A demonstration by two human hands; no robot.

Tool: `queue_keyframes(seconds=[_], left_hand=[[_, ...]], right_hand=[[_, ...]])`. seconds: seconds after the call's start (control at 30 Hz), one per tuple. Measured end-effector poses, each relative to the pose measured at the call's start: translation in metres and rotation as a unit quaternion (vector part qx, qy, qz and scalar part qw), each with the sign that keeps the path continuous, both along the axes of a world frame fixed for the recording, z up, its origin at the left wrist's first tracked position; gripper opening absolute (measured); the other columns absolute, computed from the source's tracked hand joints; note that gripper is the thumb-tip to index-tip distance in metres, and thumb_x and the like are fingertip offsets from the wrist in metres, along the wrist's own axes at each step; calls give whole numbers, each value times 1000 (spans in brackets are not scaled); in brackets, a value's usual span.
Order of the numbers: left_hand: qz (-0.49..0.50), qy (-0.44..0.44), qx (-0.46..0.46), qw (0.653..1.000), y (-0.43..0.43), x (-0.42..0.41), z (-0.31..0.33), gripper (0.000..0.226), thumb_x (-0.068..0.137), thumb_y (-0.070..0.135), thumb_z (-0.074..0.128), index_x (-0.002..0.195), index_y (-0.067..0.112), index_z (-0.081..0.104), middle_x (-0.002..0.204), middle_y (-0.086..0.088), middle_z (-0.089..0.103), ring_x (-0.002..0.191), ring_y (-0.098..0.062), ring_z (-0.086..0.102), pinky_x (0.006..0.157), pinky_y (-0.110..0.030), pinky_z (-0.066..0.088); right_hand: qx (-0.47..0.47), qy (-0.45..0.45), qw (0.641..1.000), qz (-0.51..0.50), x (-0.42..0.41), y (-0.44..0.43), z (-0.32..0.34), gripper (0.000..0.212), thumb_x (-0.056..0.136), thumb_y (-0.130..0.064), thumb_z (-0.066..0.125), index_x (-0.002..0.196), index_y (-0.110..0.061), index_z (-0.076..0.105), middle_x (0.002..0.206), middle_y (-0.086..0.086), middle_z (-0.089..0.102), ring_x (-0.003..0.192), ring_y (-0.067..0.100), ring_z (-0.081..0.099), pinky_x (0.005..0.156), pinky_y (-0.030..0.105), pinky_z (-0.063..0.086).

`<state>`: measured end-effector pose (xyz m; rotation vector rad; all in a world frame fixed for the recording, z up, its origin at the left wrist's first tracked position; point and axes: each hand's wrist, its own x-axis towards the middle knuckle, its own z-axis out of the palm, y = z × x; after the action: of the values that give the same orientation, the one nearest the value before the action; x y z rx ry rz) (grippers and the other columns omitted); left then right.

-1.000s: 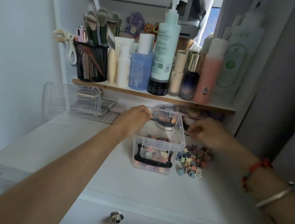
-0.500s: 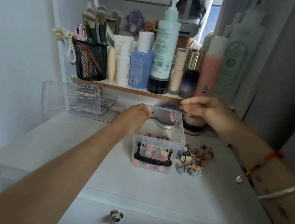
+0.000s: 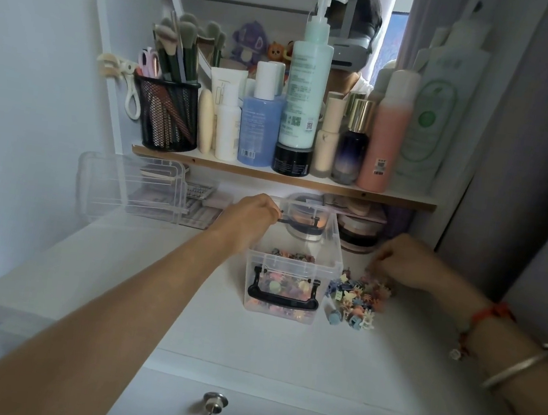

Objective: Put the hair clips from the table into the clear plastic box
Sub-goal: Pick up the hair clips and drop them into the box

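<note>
Your left hand (image 3: 251,215) grips the far left rim of the clear plastic box (image 3: 293,265), forearm stretched over the table (image 3: 248,349). Just right of the box lie the hair clips (image 3: 356,296). Your right hand (image 3: 404,261) is nearer, at the pile's far edge, fingers curled down. I cannot tell whether they pinch a clip.

No word is readable. The mint pump bottle (image 3: 306,90) has blurred small print and two square codes; the blue bottle (image 3: 260,126) has a barcode.
</note>
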<state>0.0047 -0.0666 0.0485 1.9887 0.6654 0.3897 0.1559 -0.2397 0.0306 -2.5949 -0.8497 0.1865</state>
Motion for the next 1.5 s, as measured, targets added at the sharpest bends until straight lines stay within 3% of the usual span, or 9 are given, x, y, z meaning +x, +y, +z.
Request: queue_keyframes(seconds=[0.1, 0.2, 0.37, 0.53, 0.63, 0.93, 1.13, 1.27, 1.5], left_hand=[[-4, -1, 2, 1000, 0, -1, 0, 29, 91, 14, 36, 69, 28, 49, 80, 9, 48, 88, -23, 50, 62, -27, 35], [-6, 0, 3, 1000, -1, 0, 1, 28, 91, 13, 36, 70, 28, 49, 88, 5, 51, 88, -24, 50, 64, -28, 36], [-3, 0, 6, 1000, -1, 0, -1, 28, 91, 15, 37, 69, 29, 49, 98, 2, 52, 87, -23, 51, 60, -26, 35], [0, 4, 8, 1000, 0, 1, -2, 27, 90, 16, 37, 69, 29, 49, 99, 1, 53, 87, -24, 52, 68, -29, 36], [-1, 2, 5, 1000, 0, 1, -1, 27, 90, 16, 37, 69, 29, 49, 98, 1, 52, 85, -24, 51, 61, -28, 35], [-2, 3, 3, 1000, 2, 3, -3, 26, 90, 18, 39, 69, 29, 50, 86, 6, 51, 86, -24, 52, 71, -30, 37], [-2, 8, 12, 1000, 0, 2, -3, 27, 90, 18, 37, 69, 29, 49, 97, 2, 52, 84, -24, 52, 59, -28, 33], [-2, 7, 11, 1000, 0, 2, -3, 27, 90, 17, 37, 69, 29, 49, 86, 6, 51, 85, -24, 52, 58, -27, 33], [-2, 3, 8, 1000, -1, 2, -2, 28, 90, 16, 37, 69, 28, 49, 94, 3, 52, 84, -24, 51, 59, -27, 33]], right_hand=[[182, 37, 982, 15, -14, 8, 17, 9, 81, -11, 66, 88, -10, 72, 87, 6, 71, 87, 16, 60, 74, 19, 44], [303, 111, 942, 92, -41, 12, 45, 10, 86, -17, 61, 89, -14, 71, 70, -2, 66, 74, 7, 58, 52, 3, 43], [180, 11, 979, 97, -42, 16, 47, 32, 90, -21, 56, 116, -3, 61, 118, 9, 64, 108, 21, 59, 84, 24, 42], [-60, -51, 997, -6, -5, -1, 11, 21, 84, -19, 61, 93, -2, 71, 101, 15, 70, 92, 26, 64, 77, 31, 48], [-75, -12, 997, -6, -4, -3, 0, 17, 81, -10, 60, 89, 0, 72, 97, 17, 72, 82, 23, 63, 68, 28, 49], [311, 45, 945, 87, -47, 24, 50, 19, 85, -13, 63, 102, -7, 68, 103, 7, 66, 94, 10, 56, 73, 12, 42], [152, 11, 987, 57, -35, 17, 40, 33, 85, -6, 61, 118, -6, 60, 121, 6, 61, 115, 17, 53, 92, 22, 38], [-25, 25, 999, 39, -26, 3, 23, 30, 83, 1, 55, 109, -7, 67, 110, 8, 65, 90, 11, 52, 59, 12, 38], [-33, 32, 998, 30, -20, -5, 18, 38, 84, 11, 41, 109, -3, 66, 120, 13, 62, 93, 15, 52, 57, 12, 38]])
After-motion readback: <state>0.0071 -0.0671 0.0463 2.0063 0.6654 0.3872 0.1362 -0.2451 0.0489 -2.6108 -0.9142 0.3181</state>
